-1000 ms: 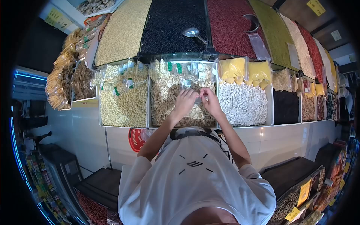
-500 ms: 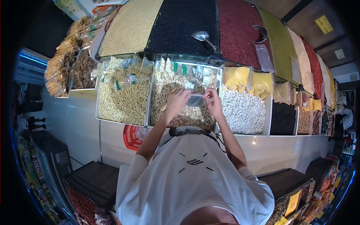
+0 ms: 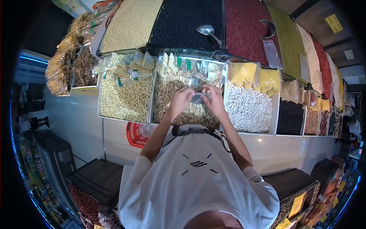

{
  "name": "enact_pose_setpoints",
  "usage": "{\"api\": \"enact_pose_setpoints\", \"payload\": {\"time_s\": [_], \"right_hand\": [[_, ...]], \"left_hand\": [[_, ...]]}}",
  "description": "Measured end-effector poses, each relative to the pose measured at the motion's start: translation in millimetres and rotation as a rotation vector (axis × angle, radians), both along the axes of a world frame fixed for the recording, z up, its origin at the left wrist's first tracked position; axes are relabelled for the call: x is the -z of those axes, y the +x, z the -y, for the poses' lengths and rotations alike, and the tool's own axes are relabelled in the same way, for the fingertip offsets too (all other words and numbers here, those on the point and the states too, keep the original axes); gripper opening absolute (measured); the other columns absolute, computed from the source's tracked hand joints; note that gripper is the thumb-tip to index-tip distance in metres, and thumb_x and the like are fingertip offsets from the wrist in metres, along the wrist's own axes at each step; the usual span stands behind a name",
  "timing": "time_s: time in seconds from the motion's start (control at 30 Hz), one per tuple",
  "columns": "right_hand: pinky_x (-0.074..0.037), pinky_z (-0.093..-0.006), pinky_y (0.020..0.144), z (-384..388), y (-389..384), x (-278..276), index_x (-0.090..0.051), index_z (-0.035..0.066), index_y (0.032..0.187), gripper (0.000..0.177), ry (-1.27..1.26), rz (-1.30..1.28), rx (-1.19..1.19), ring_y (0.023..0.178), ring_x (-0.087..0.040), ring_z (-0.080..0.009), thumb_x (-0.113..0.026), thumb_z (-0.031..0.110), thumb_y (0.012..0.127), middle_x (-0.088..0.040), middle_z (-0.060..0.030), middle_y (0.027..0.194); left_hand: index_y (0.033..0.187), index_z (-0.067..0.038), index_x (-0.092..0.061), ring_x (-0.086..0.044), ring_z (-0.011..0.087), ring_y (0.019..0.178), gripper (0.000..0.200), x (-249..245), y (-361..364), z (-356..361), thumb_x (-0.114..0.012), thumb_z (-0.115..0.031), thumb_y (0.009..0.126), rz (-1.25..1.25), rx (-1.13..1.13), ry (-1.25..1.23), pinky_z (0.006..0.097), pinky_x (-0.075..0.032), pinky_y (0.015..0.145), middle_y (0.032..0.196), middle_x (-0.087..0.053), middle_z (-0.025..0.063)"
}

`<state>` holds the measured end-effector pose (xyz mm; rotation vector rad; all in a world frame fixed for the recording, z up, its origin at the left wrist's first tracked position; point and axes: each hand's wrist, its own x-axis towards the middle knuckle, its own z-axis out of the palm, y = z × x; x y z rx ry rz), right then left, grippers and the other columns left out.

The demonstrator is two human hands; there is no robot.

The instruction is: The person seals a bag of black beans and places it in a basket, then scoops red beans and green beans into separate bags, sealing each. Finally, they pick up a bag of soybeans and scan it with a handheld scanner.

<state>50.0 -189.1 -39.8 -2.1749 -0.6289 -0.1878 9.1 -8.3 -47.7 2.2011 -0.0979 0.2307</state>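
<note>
A small clear plastic bag [image 3: 198, 99] hangs between my hands, its top edge stretched level. My left hand [image 3: 180, 101] pinches one end of that edge, and my right hand [image 3: 213, 100] pinches the other. Both are closed on the bag, above a bin of brownish dried pieces [image 3: 164, 93] whose exact kind I cannot make out. Several sealed packs with green labels [image 3: 188, 65] lie along the back of this bin. To its left is a bin of pale round lotus-seed-like pieces [image 3: 126, 97]; to its right, a bin of white chunks [image 3: 248, 110].
Behind are sections of black beans [image 3: 183, 23], dark red beans [image 3: 244, 26] and green beans [image 3: 284, 45]. A metal scoop [image 3: 206, 30] rests on the black beans. Yellow packs [image 3: 244, 72] top the white chunks. A red basket [image 3: 134, 134] stands low at left.
My hands have drawn closer together along the bag's top edge, the right one moving left and slightly up. The bag stays between them. The view has shifted slightly.
</note>
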Motion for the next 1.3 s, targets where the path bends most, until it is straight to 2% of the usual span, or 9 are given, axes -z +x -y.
{"api": "enact_pose_setpoints", "payload": {"time_s": [0.13, 0.23, 0.3, 0.5, 0.57, 0.7, 1.03, 1.1, 1.3], "right_hand": [[-0.046, -0.0393, 0.073, -11, 0, -4, -0.049, 0.008, 0.111, 0.032, 0.038, -0.204, -0.186, 0.080, -0.059, -0.0329, -0.057, 0.000, 0.081, -0.060, -0.0118, 0.083], [-0.046, -0.0398, 0.071, -11, -1, 7, -0.049, 0.008, 0.111, 0.033, 0.111, -0.270, -0.187, 0.079, -0.059, -0.0329, -0.057, -0.001, 0.081, -0.059, -0.0126, 0.082], [-0.046, -0.0402, 0.070, -12, -3, 10, -0.049, 0.008, 0.111, 0.033, 0.165, -0.316, -0.171, 0.079, -0.059, -0.0327, -0.057, -0.002, 0.080, -0.058, -0.0130, 0.081], [-0.047, -0.0399, 0.067, -17, -2, 9, -0.049, 0.008, 0.110, 0.032, 0.147, -0.241, -0.173, 0.076, -0.059, -0.0332, -0.057, -0.002, 0.080, -0.058, -0.0136, 0.081], [-0.049, -0.0321, 0.068, -16, -3, 17, -0.048, 0.005, 0.112, 0.032, 0.142, -0.236, -0.167, 0.077, -0.061, -0.0254, -0.056, -0.005, 0.083, -0.058, -0.0120, 0.084], [-0.047, -0.0384, 0.065, -9, -3, 14, -0.048, 0.008, 0.110, 0.034, 0.175, -0.287, -0.120, 0.073, -0.060, -0.0316, -0.057, -0.004, 0.080, -0.058, -0.0128, 0.080], [-0.049, -0.0390, 0.066, 2, -2, 8, -0.048, 0.007, 0.110, 0.032, 0.164, -0.348, -0.076, 0.074, -0.062, -0.0310, -0.057, -0.003, 0.081, -0.061, -0.0132, 0.082], [-0.048, -0.0389, 0.066, -2, -2, 11, -0.049, 0.007, 0.109, 0.032, 0.164, -0.291, -0.087, 0.074, -0.062, -0.0312, -0.057, -0.003, 0.081, -0.061, -0.0135, 0.082], [-0.048, -0.0384, 0.067, 5, -4, 11, -0.050, 0.006, 0.107, 0.030, 0.178, -0.260, -0.045, 0.075, -0.061, -0.0315, -0.058, -0.004, 0.080, -0.060, -0.0144, 0.079]], "left_hand": [[0.086, -0.007, -0.062, -0.062, 0.0290, 0.073, 0.006, 10, 3, 4, -0.062, -0.011, 0.081, 0.075, 0.067, 0.019, 0.0356, -0.048, 0.064, 0.081, -0.063, 0.0090], [0.088, -0.007, -0.062, -0.062, 0.0291, 0.070, 0.008, 19, 1, -3, -0.063, -0.011, 0.081, 0.066, -0.006, -0.225, 0.0342, -0.049, 0.063, 0.081, -0.064, 0.0094], [0.096, -0.003, -0.062, -0.064, 0.0162, 0.078, 0.011, 21, -2, -6, -0.061, -0.008, 0.086, -0.058, -0.041, -0.191, 0.0288, -0.048, 0.067, 0.088, -0.066, 0.0113], [0.093, -0.002, -0.062, -0.063, 0.0219, 0.075, 0.011, 15, -1, -1, -0.063, -0.008, 0.084, 0.028, -0.001, -0.070, 0.0304, -0.048, 0.068, 0.084, -0.065, 0.0110], [0.093, -0.002, -0.062, -0.063, 0.0238, 0.075, 0.011, 11, 0, 2, -0.063, -0.008, 0.083, 0.036, 0.018, -0.051, 0.0312, -0.048, 0.067, 0.084, -0.065, 0.0109], [0.088, -0.008, -0.063, -0.061, 0.0299, 0.076, 0.008, 14, 0, 2, -0.062, -0.013, 0.082, -0.037, -0.037, -0.215, 0.0359, -0.048, 0.067, 0.084, -0.062, 0.0094], [0.084, -0.008, -0.063, -0.061, 0.0297, 0.076, 0.007, -6, 5, 12, -0.062, -0.013, 0.080, -0.017, 0.007, 0.012, 0.0381, -0.048, 0.069, 0.080, -0.063, 0.0087], [0.081, -0.009, -0.062, -0.060, 0.0298, 0.075, 0.005, -11, 6, 18, -0.061, -0.014, 0.079, 0.120, 0.101, 0.196, 0.0384, -0.047, 0.068, 0.079, -0.063, 0.0086], [0.079, -0.009, -0.062, -0.060, 0.0268, 0.076, 0.006, 0, 8, 17, -0.061, -0.015, 0.080, 0.049, 0.047, 0.133, 0.0369, -0.045, 0.074, 0.078, -0.063, 0.0074]]}}
